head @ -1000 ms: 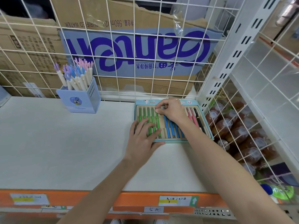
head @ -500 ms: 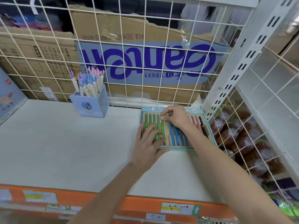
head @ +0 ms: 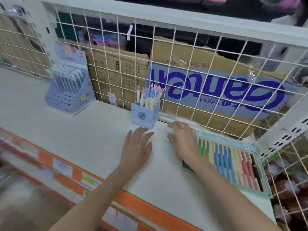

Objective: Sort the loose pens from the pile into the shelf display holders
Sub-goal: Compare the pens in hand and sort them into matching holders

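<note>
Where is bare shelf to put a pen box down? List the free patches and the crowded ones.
Free: the white shelf between the tall display box and the small pen cup, running forward to the orange edge strip. Crowded: the right end, where the flat pen tray fills the corner and both hands, left hand and right hand, hover beside it.

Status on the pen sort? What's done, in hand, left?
Done: flat tray holds rows of green, blue and red pens; blue cup and tall display box are stocked. In hand: nothing; left hand and right hand are open over the shelf. Left: no loose pile visible.
</note>
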The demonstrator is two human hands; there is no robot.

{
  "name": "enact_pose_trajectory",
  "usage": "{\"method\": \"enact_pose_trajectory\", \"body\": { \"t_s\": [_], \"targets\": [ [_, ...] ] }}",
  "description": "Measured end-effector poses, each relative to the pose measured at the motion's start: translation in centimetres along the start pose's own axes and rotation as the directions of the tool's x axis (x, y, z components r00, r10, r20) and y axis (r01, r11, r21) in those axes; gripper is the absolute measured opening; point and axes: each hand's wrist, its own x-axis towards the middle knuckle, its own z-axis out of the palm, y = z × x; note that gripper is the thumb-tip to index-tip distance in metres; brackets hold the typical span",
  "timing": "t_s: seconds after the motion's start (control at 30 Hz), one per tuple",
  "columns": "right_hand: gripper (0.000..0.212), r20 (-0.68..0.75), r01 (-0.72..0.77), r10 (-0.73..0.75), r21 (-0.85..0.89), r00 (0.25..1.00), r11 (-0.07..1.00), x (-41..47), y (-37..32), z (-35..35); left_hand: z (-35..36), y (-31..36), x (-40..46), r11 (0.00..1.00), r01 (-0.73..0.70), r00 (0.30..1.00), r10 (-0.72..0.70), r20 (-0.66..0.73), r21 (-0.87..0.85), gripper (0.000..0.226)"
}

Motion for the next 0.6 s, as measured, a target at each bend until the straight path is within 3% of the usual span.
{"method": "enact_pose_trajectory", "body": {
  "t_s": [0.27, 0.6],
  "targets": [
    [0.057, 0.098, 0.287, -0.286, 0.006, 0.953, 0.958, 1.8, -17.5, 7.0, -9.3, -14.8, -4.6, 0.890, 0.223, 0.955, -0.282, 0.095, 0.398, 0.049],
    [0.056, 0.125, 0.485, -0.484, 0.025, 0.866, 0.874, 6.2, -40.0, 14.4, -23.0, -31.7, -10.8, 0.774, 0.444, 0.847, -0.527, 0.069, 0.451, 0.051]
  ]
}}
